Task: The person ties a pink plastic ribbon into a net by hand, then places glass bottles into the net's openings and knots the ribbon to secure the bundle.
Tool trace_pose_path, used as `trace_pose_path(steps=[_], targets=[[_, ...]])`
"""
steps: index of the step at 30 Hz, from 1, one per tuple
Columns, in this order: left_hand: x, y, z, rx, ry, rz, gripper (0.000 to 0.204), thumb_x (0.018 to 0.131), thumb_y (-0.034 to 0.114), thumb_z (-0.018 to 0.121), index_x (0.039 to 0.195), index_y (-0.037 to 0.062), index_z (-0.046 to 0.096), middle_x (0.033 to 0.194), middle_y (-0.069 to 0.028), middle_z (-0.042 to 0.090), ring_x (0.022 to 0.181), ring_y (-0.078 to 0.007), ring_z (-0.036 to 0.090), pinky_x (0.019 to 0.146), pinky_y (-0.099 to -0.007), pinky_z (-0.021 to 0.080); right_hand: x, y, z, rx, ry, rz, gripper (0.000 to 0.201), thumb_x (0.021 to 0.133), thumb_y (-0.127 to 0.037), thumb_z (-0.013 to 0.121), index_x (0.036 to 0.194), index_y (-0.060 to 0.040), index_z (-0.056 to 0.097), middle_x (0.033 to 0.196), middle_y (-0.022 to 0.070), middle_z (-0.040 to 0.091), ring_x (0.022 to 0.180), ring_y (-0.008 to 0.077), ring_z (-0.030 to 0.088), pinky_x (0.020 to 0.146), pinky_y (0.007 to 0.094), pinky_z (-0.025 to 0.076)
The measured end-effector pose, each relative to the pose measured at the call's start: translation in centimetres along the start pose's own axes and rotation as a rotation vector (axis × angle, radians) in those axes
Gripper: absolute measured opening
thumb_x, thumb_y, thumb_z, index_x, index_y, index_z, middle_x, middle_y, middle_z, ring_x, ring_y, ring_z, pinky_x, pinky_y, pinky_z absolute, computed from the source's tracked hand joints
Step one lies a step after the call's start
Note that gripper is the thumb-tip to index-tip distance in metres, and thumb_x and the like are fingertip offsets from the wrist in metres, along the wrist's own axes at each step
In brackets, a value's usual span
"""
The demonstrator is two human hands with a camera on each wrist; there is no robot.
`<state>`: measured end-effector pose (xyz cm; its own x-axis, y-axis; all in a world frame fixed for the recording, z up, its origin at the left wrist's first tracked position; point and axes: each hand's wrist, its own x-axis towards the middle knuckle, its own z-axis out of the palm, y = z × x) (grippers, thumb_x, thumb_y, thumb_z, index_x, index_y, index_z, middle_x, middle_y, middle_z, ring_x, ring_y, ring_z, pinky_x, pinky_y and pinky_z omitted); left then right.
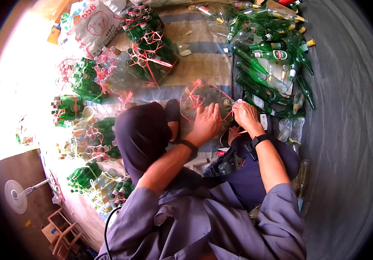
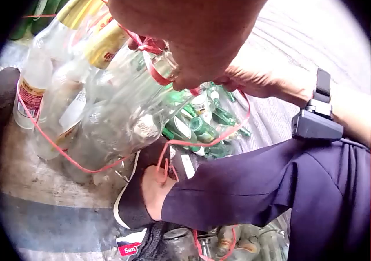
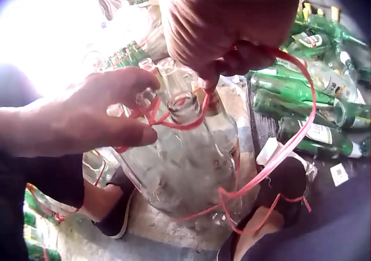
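A bundle of clear glass bottles (image 1: 198,105) stands upright between the person's feet, with red plastic string (image 3: 313,98) looped round it and across its necks. My left hand (image 1: 208,123) is at the bundle's top; in the right wrist view its thumb and forefinger sit either side of a bottle neck (image 3: 146,100) crossed by string. On the other side, my right hand (image 1: 246,116) pinches the red string close over the necks, its fingers curled. From there a loose length of string hangs in a wide loop down past the bundle's side.
Loose green bottles (image 1: 255,71) lie piled at the right, beside a dark grey sheet (image 1: 342,130). Tied bundles of green bottles (image 1: 164,52) and clear ones stand at the left and back. A white sack (image 1: 95,28) is at the far left, a fan (image 1: 16,196) at lower left.
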<state>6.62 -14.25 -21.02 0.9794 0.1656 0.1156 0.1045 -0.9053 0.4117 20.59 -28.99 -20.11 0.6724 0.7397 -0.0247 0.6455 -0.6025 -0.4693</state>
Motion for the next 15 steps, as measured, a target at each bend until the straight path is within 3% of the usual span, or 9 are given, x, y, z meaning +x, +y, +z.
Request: trace_pose_path(steps=[3, 5, 12, 15], targets=[[0.3, 0.3, -0.6, -0.003, 0.004, -0.018, 0.065, 0.075, 0.025, 0.068, 0.129, -0.0016, 0.047, 0.121, -0.0145, 0.056, 0.108, -0.0265, 0.057, 0.094, -0.0438, 0.035, 0.0, 0.3, 0.9, 0.076, 0.025, 0.076, 0.010, 0.081, -0.013, 0.064, 0.080, -0.0044, 0.069, 0.081, 0.0208, 0.066, 0.082, 0.0398, 0.064, 0.074, 0.0497, 0.050], [0.4, 0.5, -1.0, -0.004, -0.044, -0.045, 0.060, 0.076, 0.024, 0.067, 0.127, -0.0013, 0.049, 0.118, -0.0144, 0.057, 0.105, -0.0263, 0.057, 0.091, -0.0445, 0.036, 0.0, 1.1, 1.7, 0.238, -0.006, 0.219, 0.011, 0.081, -0.014, 0.065, 0.079, -0.0038, 0.069, 0.083, 0.0200, 0.065, 0.084, 0.0412, 0.063, 0.075, 0.0506, 0.050], [0.8, 0.7, -0.8, -0.004, 0.009, -0.054, 0.052, 0.078, 0.022, 0.064, 0.123, -0.0021, 0.052, 0.114, -0.0149, 0.059, 0.103, -0.0268, 0.057, 0.088, -0.0451, 0.037, -0.5, 2.2, 1.9, 0.103, 0.055, 0.135, 0.012, 0.084, -0.014, 0.063, 0.080, -0.0028, 0.067, 0.085, 0.0224, 0.064, 0.081, 0.0431, 0.063, 0.075, 0.0512, 0.050], [0.9, 1.1, -0.8, -0.027, -0.064, -0.122, 0.052, 0.078, 0.019, 0.064, 0.125, -0.0004, 0.052, 0.118, -0.0143, 0.058, 0.111, -0.0291, 0.055, 0.092, -0.0470, 0.036, -0.4, 2.8, 3.7, 0.057, 0.010, 0.103, 0.015, 0.087, -0.015, 0.061, 0.081, -0.0031, 0.067, 0.085, 0.0224, 0.064, 0.083, 0.0427, 0.063, 0.075, 0.0510, 0.050]])
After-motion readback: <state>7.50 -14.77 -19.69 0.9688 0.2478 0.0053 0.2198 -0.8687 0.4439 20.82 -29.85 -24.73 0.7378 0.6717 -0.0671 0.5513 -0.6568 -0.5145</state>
